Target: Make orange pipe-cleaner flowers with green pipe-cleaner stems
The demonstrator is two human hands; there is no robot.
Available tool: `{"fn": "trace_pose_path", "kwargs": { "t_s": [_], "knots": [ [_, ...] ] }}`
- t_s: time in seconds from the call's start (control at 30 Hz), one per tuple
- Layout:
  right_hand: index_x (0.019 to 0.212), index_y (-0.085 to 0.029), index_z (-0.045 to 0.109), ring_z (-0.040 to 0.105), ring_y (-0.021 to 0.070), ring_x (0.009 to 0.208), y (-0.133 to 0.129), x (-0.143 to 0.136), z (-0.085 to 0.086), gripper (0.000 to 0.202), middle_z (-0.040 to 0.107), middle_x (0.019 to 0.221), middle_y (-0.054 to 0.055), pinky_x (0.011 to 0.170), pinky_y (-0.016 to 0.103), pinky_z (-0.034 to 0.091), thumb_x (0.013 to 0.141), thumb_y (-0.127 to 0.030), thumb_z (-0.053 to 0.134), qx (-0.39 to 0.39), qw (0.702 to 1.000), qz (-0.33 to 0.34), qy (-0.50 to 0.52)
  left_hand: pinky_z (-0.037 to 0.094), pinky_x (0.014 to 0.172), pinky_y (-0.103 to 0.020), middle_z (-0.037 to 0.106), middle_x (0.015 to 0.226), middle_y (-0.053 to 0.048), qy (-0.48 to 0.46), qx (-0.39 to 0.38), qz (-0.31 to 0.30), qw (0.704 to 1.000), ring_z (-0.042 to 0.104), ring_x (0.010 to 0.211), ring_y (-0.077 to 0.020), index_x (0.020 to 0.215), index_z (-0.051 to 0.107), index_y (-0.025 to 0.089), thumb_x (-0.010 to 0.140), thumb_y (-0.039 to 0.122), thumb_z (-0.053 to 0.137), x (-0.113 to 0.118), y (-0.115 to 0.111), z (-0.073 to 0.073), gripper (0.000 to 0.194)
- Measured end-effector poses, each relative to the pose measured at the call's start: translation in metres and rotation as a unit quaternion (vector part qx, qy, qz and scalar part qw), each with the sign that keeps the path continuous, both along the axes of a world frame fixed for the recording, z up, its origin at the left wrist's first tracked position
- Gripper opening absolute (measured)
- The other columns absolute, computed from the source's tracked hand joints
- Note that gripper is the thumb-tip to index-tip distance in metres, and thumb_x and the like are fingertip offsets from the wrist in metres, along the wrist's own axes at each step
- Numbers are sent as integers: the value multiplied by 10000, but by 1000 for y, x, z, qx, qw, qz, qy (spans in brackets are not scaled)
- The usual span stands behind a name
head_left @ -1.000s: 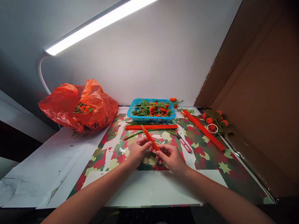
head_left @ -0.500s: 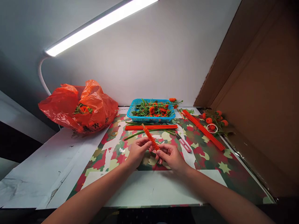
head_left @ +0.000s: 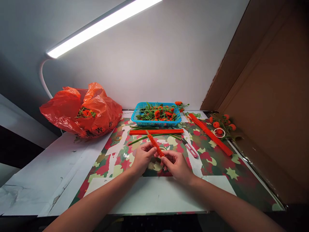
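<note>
Over the front of the mat, a thin stick wound with a coil of orange pipe cleaner slants up and to the left. My left hand has its thumb and fingers closed on the coil's middle. At the lower end, the fingers of my right hand pinch the coil. The stick's bare tip pokes out at the top, while its lower end is hidden by my fingers. Beyond my hands lies a bundle of orange pipe cleaners. Thread snips with a pink handle rest right of my right hand.
A blue basket holds orange pipe-cleaner flowers with green stems. To the left stands a red plastic bag with more flowers. Another bundle of orange pipe cleaners, several flowers and a white ring lie right. A lamp hangs above.
The coiled stick has tilted and shifted slightly, its tip a little lower and further left. My right hand has moved slightly left; both hands keep their hold.
</note>
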State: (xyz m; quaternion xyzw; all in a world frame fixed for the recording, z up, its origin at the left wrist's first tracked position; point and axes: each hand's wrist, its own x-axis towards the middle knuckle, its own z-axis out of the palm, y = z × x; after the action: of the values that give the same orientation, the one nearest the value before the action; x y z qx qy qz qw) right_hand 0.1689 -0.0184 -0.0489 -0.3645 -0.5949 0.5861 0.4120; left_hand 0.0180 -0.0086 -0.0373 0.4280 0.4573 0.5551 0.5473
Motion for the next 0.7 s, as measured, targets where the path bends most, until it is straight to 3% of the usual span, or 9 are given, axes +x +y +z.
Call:
{"fn": "trace_pose_path", "kwargs": {
  "t_s": [0.4, 0.7],
  "knots": [
    [945, -177, 707, 566, 118, 602, -6, -1, 0, 205, 666, 715, 22, 531, 220, 446, 849, -246, 539, 74, 993, -42, -79, 452, 475, -190, 625, 513, 8, 32, -17, 32, 999, 539, 456, -93, 587, 620, 135, 621, 260, 666, 3, -3, 0, 138],
    [882, -143, 661, 540, 102, 556, 3, 0, 5, 265, 637, 697, 22, 479, 209, 442, 778, -385, 629, -22, 999, -1, 24, 474, 501, -200, 651, 589, -18, 6, 17, -11, 1000, 554, 493, -97, 721, 686, 125, 673, 382, 722, -2, 1, -9, 264]
  ]
}}
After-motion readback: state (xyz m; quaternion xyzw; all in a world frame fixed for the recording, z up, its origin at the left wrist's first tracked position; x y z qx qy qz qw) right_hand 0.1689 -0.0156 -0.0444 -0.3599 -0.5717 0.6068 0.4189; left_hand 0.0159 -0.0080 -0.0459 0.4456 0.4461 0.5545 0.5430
